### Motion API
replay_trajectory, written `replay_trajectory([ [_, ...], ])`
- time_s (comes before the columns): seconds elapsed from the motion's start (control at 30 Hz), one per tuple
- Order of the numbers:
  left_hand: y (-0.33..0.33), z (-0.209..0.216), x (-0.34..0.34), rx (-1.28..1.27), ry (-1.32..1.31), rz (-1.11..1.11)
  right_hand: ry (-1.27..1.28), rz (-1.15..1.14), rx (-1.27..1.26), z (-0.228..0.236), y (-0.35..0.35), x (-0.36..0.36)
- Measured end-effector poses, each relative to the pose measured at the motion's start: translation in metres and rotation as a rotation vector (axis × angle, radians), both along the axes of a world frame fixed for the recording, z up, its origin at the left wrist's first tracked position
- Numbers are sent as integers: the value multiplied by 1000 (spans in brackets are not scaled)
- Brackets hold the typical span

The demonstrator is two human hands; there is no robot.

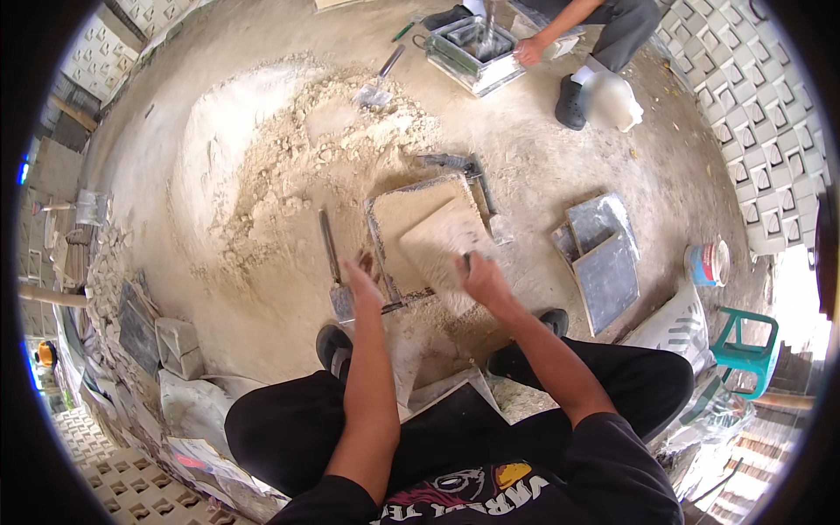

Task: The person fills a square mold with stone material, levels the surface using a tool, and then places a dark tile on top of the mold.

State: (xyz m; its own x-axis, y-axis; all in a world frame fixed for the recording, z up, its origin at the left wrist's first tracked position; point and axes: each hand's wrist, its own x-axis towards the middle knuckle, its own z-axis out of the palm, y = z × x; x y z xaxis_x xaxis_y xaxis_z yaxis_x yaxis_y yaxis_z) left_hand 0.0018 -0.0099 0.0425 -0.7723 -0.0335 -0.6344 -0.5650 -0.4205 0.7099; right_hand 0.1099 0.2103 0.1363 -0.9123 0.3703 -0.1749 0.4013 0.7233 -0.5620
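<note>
My right hand [484, 280] is closed round the small dark handle of a flat board [444, 247]. The board is pale, dusty and slightly blurred. It lies slanted over the right part of a dark-edged square mould [377, 238], which is filled with sandy material [411, 208]. My left hand [362, 284] is at the mould's near left corner, fingers stretched out and somewhat smeared, with nothing visible in it. Beside it on the ground lies a trowel [341, 303] with a long handle. A dark metal piece [477, 172] sits along the mould's far right corner.
A loose sandy heap [306, 144] with a small shovel [374, 94] on it spreads at the far left. At the far right, a co-worker's hand [528, 51] touches another mould [479, 77]. Grey panels [606, 280], a bucket [707, 264] and a green stool [744, 350] stand right.
</note>
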Motion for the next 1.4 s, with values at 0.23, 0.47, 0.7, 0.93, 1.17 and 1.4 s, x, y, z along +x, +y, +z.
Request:
replay_trajectory([
  [0.23,43,-7,9,45,178,63,182,-236,-61,-16,-4,-119],
  [0.47,11,4,6,197,-54,417,149,6,-189,-13,-82,-99],
  [0.7,-9,17,-27,156,55,60,202,52,161,-25,-22,9],
  [0.93,19,-9,14,76,143,-91,81,-269,-121,-13,10,-119],
  [1.17,-24,13,18,155,-54,252,136,16,-130,-22,-105,-84],
  [1.4,-31,12,18,72,-54,280,87,69,85,-17,-69,21],
])
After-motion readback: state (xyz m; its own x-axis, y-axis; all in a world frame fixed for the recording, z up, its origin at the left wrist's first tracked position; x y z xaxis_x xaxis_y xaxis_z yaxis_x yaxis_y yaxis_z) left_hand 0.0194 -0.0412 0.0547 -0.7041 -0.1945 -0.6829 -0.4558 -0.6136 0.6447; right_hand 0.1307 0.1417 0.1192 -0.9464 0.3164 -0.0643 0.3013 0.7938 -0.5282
